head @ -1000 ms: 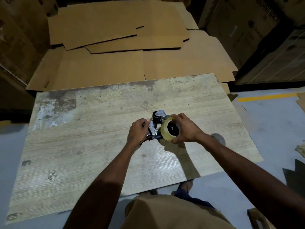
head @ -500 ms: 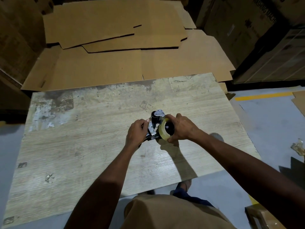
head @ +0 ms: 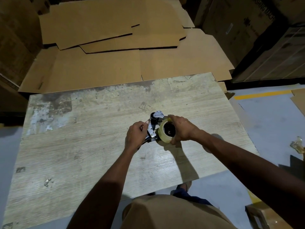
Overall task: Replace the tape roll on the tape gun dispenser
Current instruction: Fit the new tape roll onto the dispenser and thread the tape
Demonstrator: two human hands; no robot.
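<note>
Tape roll (head: 165, 132) gripped by right hand (head: 182, 128); left hand (head: 136, 135) fingers wrap, hiding, the tape gun (head: 154, 125) handle.

— Are you reading anything over there?
— Only "WASHING MACH…", running off along the cardboard carton (head: 257, 22) at the upper right. The smaller marks beneath it are blurring out.

Warehouse: flattened cardboard boxes (head: 102, 47) everywhere.

Worktop (head: 92, 146): worn, matt wood-grain laminate. Tape gun dispenser (head: 152, 128): shiny metal plates. Tape roll (head: 162, 136): glossy translucent film. Cardboard sheets (head: 99, 30): matt brown.
</note>
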